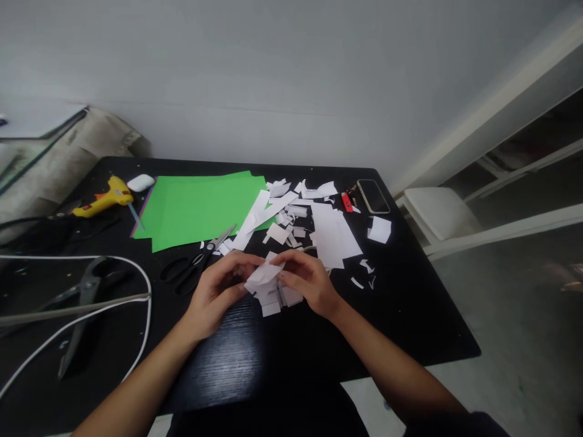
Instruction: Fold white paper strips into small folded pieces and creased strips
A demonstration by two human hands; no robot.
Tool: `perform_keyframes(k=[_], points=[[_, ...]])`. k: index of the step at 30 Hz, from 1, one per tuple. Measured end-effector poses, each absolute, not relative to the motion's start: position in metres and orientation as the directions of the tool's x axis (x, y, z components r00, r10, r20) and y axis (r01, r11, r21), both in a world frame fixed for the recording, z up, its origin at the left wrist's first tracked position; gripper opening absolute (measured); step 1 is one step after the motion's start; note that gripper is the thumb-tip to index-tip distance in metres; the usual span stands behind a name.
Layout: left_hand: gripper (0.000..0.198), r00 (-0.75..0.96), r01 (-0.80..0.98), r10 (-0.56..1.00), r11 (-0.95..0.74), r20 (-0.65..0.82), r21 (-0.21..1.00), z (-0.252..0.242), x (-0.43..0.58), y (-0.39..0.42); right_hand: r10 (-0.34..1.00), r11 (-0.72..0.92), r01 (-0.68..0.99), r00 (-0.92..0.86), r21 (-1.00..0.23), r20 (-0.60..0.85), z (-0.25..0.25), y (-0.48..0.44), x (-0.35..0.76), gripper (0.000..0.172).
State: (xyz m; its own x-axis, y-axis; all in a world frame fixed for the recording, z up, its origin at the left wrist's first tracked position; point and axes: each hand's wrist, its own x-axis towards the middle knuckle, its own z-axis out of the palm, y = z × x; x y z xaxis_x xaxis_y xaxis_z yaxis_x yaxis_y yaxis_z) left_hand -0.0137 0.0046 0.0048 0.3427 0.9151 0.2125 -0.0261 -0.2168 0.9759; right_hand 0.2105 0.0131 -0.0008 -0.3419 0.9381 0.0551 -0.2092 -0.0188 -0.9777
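Note:
Near the front of the black table, a small folded piece of white paper point(264, 276) is held between my two hands. My left hand point(217, 290) pinches its left side between thumb and fingers. On the other side, my right hand point(312, 280) grips the right edge in the same way. Just below the held piece lie more white paper pieces point(272, 308), partly covered by it. Black-handled scissors point(198, 260) rest to the left of my left hand, blades pointing away. Beyond my hands spreads a heap of cut white paper scraps point(291, 220).
Green sheets point(204, 209) cover the back left, beside a yellow glue gun point(107, 197) and a white mouse point(141, 182). A phone point(373, 196) and red lighter point(347, 202) lie back right. White cable point(148, 291) loops over large shears point(82, 321) at left.

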Motion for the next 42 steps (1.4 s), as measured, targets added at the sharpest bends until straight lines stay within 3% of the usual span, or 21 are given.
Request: perform_keyframes(k=[7,11,15,18,22,27,32,38,42], points=[[0.028,0.244,0.039,0.952,-0.201,0.186,0.979,0.0,-0.013,0.003,0.988,-0.048,-0.083,-0.153,-0.995,-0.035,-0.002,0.016,0.207,0.026],[0.025,0.163,0.103,0.983,-0.099,0.081,0.99,0.003,-0.004,0.005,0.985,-0.024,-0.141,-0.172,-0.99,0.0,-0.004,0.013,0.204,0.022],[0.029,0.153,0.096,0.988,-0.024,0.009,0.995,0.002,0.003,0.008,0.972,0.072,-0.055,-0.219,-0.996,0.083,-0.005,0.01,0.204,0.014],[0.027,0.192,0.102,0.978,-0.103,0.082,0.989,0.001,0.005,0.009,0.936,0.238,0.073,-0.285,-0.969,0.208,-0.007,0.009,0.206,0.01],[0.01,0.21,0.229,0.947,-0.288,0.242,0.93,-0.002,0.002,0.007,0.892,0.409,0.157,-0.277,-0.899,0.357,-0.013,0.007,0.207,0.025],[0.015,0.209,0.323,0.9,-0.432,0.382,0.842,-0.002,-0.002,0.006,0.9,0.419,0.17,-0.208,-0.892,0.383,-0.018,0.007,0.207,0.018],[0.016,0.33,0.346,0.804,-0.59,0.494,0.729,0.001,-0.003,0.006,0.899,0.42,0.162,-0.213,-0.893,0.384,-0.014,0.008,0.207,0.014],[0.011,0.266,0.359,0.833,-0.553,0.485,0.752,-0.001,-0.001,0.006,0.909,0.397,0.156,-0.203,-0.905,0.364,-0.011,0.007,0.206,0.012],[0.006,0.184,0.316,0.901,-0.433,0.394,0.844,-0.002,0.004,0.003,0.94,0.278,0.08,-0.229,-0.957,0.253,-0.011,0.005,0.204,0.024]])
